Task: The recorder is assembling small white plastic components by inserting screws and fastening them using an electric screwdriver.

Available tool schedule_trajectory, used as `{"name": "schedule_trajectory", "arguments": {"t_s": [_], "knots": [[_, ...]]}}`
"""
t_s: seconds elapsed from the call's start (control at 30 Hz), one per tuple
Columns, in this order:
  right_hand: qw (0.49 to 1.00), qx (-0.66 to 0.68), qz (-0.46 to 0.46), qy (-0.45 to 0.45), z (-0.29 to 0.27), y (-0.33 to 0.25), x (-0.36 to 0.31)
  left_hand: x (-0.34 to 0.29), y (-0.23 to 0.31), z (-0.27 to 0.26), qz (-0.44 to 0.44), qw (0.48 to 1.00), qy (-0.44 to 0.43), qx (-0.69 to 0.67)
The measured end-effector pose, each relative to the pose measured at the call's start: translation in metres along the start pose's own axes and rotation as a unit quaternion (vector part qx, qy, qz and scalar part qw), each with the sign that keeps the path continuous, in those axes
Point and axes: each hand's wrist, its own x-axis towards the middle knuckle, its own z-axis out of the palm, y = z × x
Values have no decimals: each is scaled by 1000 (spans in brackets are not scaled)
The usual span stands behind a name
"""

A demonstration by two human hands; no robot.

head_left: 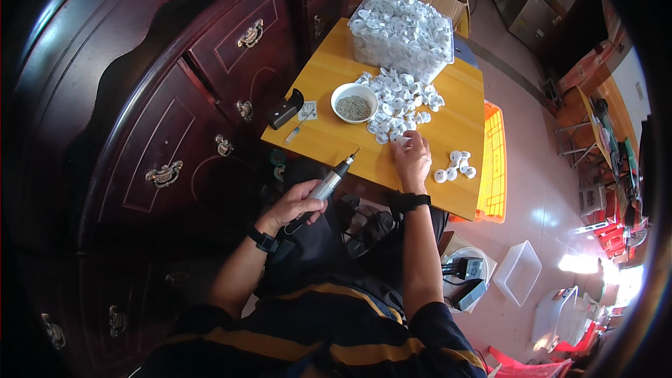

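Observation:
My left hand is wrapped round a slim silver-and-black electric screwdriver, its thin bit tilted up and to the right above the table's front edge. At the near edge of a loose heap of small white round plastic pieces, my right hand pinches one white plastic piece. The fingers partly cover that piece. Left of the heap stands a white bowl with many tiny metal parts, probably screws, in it. A small separate group of white pieces lies right of my right hand.
A clear plastic bin piled with white pieces stands at the wooden table's far end. A black case and a small screwdriver lie at its left edge. Dark drawers flank the left; a yellow basket sits right.

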Motion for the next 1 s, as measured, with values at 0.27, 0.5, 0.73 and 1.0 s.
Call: {"name": "schedule_trajectory", "arguments": {"t_s": [0.27, 0.5, 0.73, 1.0], "knots": [[999, 30, -28, -12, 6, 1, -4, 1, -2, -1, 3, 1000, -6, 12], [961, 259, 15, -97, 7, -23, -29, 3, -5, -2, -3, 999, -4, 32], [945, 283, 58, -155, 16, -28, -38, 2, 3, 6, -32, 998, 11, 47], [957, 243, 51, -150, 15, -27, -44, 1, -2, 7, -37, 998, 8, 53]]}}
